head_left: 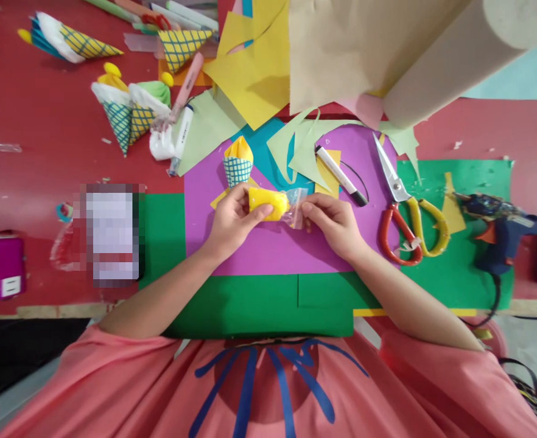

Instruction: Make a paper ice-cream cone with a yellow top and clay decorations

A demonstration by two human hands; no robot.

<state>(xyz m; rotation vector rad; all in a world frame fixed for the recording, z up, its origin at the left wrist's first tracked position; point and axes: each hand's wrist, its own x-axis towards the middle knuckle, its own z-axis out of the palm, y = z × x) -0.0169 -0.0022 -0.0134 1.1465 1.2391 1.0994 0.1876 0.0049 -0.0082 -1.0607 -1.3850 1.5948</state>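
Both my hands hold a lump of yellow clay (pixel 268 204) in a clear plastic wrapper (pixel 297 205) above a purple paper sheet (pixel 268 249). My left hand (pixel 234 220) is closed round the yellow lump. My right hand (pixel 335 224) pinches the wrapper's open end. Just beyond my left hand stands a small paper cone (pixel 238 163), blue-checked with a yellow top.
Scissors with red and yellow handles (pixel 405 216) lie to the right, a blue glue gun (pixel 501 234) beyond them. A marker (pixel 341 176) lies above my right hand. Finished cones (pixel 129 112), pens and cut paper crowd the far side. A green sheet (pixel 259 307) lies near me.
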